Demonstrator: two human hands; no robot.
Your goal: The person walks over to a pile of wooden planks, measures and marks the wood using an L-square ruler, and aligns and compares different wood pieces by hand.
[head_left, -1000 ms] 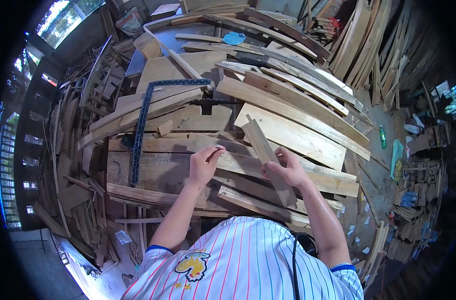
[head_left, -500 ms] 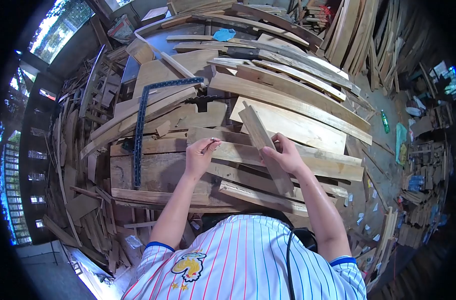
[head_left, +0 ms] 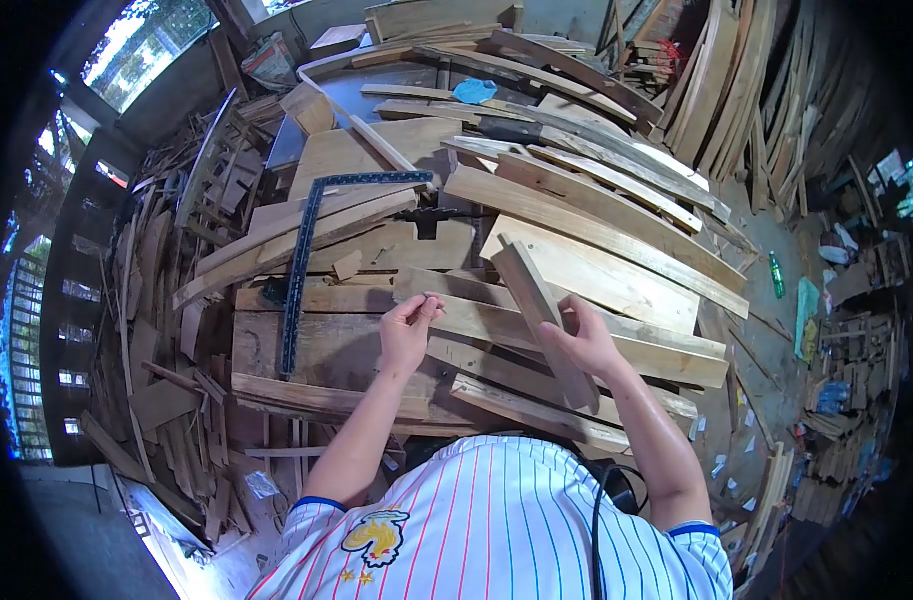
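My right hand (head_left: 587,342) is closed around a short wooden piece (head_left: 534,300) with a narrow tongue at its upper end. The piece slants from upper left to lower right above the boards. To its left, my left hand (head_left: 409,330) is pinched, thumb against fingers; whatever is between the fingertips is too small to make out. Beneath both hands lie several long boards (head_left: 667,355) on a worn wooden work surface (head_left: 327,345). A black carpenter's square (head_left: 299,270) with pale markings rests to the left of my left hand.
Long planks (head_left: 597,205) cover the far part of the bench, with a blue crumpled item (head_left: 475,91) among them. Scrap wood (head_left: 167,420) is heaped at the left. Boards (head_left: 722,90) lean at the back right. A green bottle (head_left: 777,275) lies on the floor.
The view has shifted, so the bench appears slightly further right and lower. My left hand stays pinched, and the tiny pale tip at its fingers shows less. My right hand keeps its grip.
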